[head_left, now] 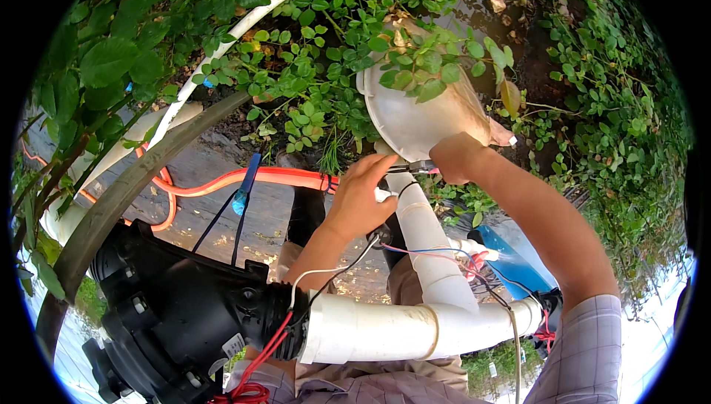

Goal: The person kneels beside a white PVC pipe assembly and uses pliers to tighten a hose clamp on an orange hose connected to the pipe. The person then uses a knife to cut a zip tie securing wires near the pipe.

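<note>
My left hand (359, 200) reaches the upper end of a white plastic pipe (424, 230), its thumb and fingers curled around the left side of that end. My right hand (459, 158) is a fist beside the same end; a thin dark piece with a bit of pink (421, 168) shows at its fingers, but its kind is hidden. Just beyond both hands is a large off-white, bowl-like cover (415, 111), its rim near my left fingertips. A black tie circles the pipe below the hands. Black and white wires (337, 268) run past my left wrist.
The pipe joins a thick white crosspipe (378, 330) in front of my body. A bulky black housing (178, 308) sits at its left end, a blue panel (511, 263) near its right. An orange hose (252, 176), a curved white tube (222, 48) and leafy bushes (622, 108) surround it.
</note>
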The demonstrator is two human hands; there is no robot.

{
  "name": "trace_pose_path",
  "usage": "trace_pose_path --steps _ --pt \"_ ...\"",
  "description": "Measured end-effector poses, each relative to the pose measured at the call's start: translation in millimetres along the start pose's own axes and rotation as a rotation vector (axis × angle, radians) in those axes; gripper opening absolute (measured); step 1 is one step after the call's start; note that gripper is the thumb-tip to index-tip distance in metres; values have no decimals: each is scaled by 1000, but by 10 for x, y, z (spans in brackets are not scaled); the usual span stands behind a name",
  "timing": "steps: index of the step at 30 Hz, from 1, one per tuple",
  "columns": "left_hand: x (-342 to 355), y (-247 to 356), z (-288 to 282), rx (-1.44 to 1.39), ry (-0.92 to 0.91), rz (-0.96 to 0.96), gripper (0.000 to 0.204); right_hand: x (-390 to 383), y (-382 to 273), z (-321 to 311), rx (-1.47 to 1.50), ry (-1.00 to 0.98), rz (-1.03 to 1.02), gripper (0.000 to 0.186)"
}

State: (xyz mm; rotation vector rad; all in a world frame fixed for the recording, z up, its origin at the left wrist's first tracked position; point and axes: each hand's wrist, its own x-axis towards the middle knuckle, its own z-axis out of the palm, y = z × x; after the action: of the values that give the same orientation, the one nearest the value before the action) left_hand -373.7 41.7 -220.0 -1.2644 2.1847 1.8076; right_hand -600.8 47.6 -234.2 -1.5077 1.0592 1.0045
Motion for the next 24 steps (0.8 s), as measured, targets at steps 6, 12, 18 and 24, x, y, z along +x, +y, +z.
trace_pose_path --steps 6,12,18,24 --pt "-634 -103 61 78 257 -156 63 -234 397 406 354 271 131 34" --pt "-398 -280 77 34 150 -327 43 -454 282 648 670 449 84 28" --pt "49 -235 103 548 149 -28 30 -546 15 802 689 497 55 34" --pt "77 -408 221 473 18 -154 32 -616 -22 878 788 535 110 31"
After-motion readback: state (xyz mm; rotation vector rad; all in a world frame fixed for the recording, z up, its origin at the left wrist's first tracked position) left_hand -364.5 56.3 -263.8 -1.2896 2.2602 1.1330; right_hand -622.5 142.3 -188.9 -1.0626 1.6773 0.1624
